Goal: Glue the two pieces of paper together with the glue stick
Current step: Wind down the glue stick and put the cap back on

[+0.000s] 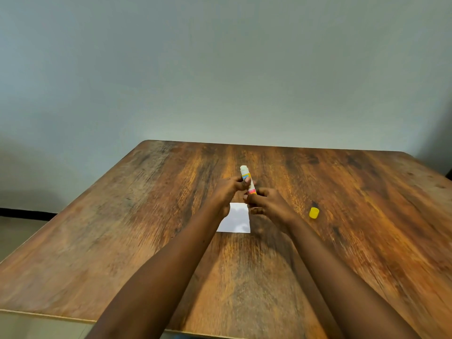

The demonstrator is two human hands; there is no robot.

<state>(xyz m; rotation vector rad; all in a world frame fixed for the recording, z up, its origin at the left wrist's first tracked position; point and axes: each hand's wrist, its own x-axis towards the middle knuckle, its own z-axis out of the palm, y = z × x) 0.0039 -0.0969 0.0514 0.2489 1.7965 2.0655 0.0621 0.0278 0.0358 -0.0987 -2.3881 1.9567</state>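
An uncapped glue stick (245,172) with a white tip and a colourful label points up and away above the middle of the wooden table (122,228). My left hand (228,189) grips its upper body. My right hand (267,204) pinches its lower end. White paper (236,218) lies flat on the table just below both hands, partly covered by my left wrist. Only one sheet shows; I cannot tell whether a second lies under it. The yellow cap (314,213) lies on the table to the right of my right hand.
The table's far edge meets a plain pale wall (220,69). The left edge drops to the floor (19,231), and the near edge runs along the bottom of the view.
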